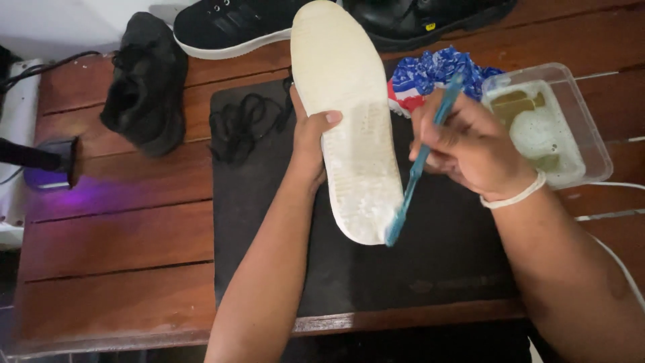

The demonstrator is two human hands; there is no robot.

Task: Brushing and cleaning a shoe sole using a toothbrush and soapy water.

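A black mat (269, 222) is spread on the wooden table (114, 235), with black shoes (144, 84) and loose laces (242, 124) set beside it. A white sole (346, 107) is held upturned over the mat, gripped at its edge by the left hand (310, 144). A blue toothbrush (420, 161) is clenched in the right hand (470, 148), its head pressed to the sole's heel, near a plastic tub (591, 128) and a patterned cloth (430, 77).
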